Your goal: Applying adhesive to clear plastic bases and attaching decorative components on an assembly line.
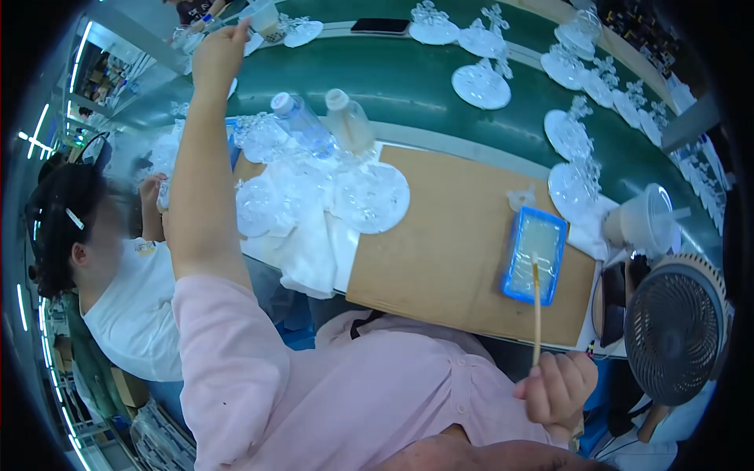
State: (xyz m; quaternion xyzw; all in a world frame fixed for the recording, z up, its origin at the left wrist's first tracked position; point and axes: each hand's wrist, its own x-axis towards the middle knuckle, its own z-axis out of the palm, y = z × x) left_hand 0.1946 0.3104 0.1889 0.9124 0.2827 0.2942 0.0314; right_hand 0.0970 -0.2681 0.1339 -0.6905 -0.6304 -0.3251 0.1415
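Note:
My left hand reaches far out at the upper left, its fingers curled closed. It is right beside a clear plastic cup with dark bits at its bottom; whether it pinches anything is too small to make out. Close to my body, my right hand is closed round a thin wooden stick. The stick's far tip dips into a blue rectangular tray holding a pale, clear substance. Under the tray lies a brown cardboard sheet. Left of it, clear plastic discs with shiny decorations are piled on white cloth.
Two bottles stand behind the pile. Several decorated discs and a dark phone rest on the green belt. At right are a lidded cup and a fan. A co-worker sits at left.

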